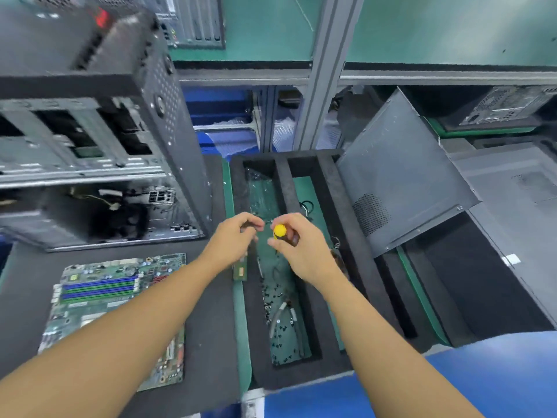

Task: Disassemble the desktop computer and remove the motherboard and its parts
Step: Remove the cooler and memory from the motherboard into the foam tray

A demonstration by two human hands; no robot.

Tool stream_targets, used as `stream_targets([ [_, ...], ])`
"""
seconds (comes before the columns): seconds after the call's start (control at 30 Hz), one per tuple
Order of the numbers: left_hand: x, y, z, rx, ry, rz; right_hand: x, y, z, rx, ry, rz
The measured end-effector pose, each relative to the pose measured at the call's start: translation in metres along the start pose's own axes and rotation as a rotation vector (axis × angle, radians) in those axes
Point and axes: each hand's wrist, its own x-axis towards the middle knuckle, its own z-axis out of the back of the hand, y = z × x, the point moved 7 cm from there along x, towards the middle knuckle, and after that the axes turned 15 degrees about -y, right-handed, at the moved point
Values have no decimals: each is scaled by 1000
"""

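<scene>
The right hand (297, 251) grips the screwdriver (280, 231) while the left hand (233, 242) pinches a small dark piece (249, 226), which could slip and vanish among the loose screws (269, 297) in the tray (284, 188).

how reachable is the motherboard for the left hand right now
Probably yes: the motherboard lies uncovered on the mat under that forearm, but the left hand pinches a small dark part it must drop first.

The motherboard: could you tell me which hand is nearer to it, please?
Left. The left hand hovers just right of the motherboard; the right hand, gripping a screwdriver, is farther right over the tray.
</scene>
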Motion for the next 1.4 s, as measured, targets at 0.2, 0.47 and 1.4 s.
stream_targets([
  [0.2, -42, 43, 100, 113, -60, 22, -82, 52, -114, -298, 469, 467],
  [0.47, -98, 109, 186, 237, -160, 80, -148, 27, -192, -611, 686, 430],
  [1.4, -145, 214, 267, 692, -33, -202, -139, 115, -313, -591, 542, 263],
])
